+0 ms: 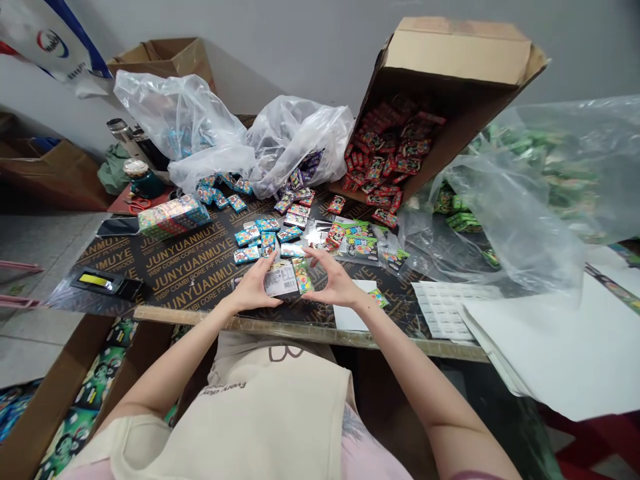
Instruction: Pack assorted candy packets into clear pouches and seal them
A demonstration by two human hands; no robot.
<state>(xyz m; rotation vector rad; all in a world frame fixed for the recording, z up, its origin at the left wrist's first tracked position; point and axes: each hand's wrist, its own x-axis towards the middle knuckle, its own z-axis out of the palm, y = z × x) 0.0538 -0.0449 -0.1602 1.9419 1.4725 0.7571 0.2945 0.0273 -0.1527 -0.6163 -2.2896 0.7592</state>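
Note:
Between my hands is a flat card packet (281, 280), with a white barcode label and a colourful green printed strip at its right. My left hand (255, 285) curls round the packet's left side, thumb below and fingers above. At its right end my right hand (336, 279) bends in a C, with thumb and fingertips at the packet's lower and upper edges. Just beyond the fingers lie several small blue boxes (269, 241). A red box (335, 235) rests on black-and-green printed packets (361, 241) past my right hand.
A tilted carton (450, 50) spills red boxes (373, 167). Plastic bags (300, 133) with blue and purple boxes stand behind; a larger bag (520, 220) holds green ones. A patterned box (174, 217), phone (117, 227) and black-and-yellow tool (103, 281) lie left. White sheets (560, 347) overhang right.

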